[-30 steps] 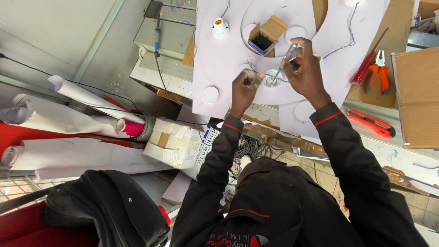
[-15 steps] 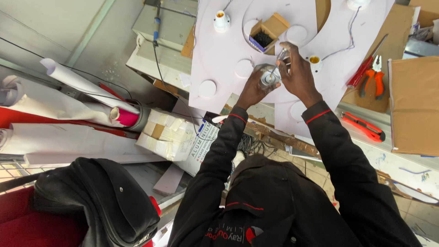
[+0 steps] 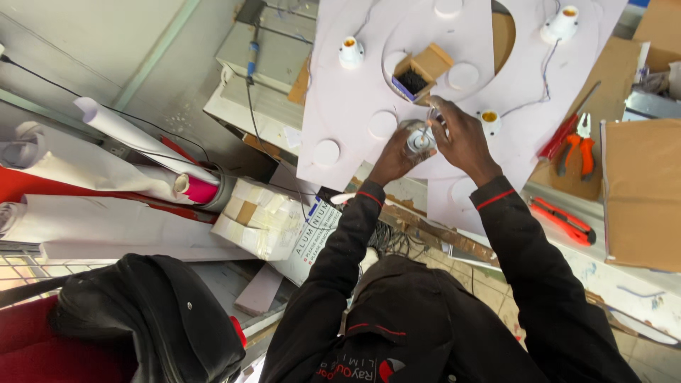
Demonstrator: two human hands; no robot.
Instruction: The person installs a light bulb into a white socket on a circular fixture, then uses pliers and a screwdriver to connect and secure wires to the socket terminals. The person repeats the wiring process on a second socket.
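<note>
While the left hand [image 3: 394, 152] cups a round fitting [image 3: 418, 136], the right hand [image 3: 462, 138] pinches its wires over the white board [image 3: 355, 92].

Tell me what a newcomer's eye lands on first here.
Both hands, left hand and right hand, meet at the centre on a small clear round fitting over a big white board cut with circles and dotted with white lamp holders. Orange-handled pliers lie at right, paper rolls at left.
</note>
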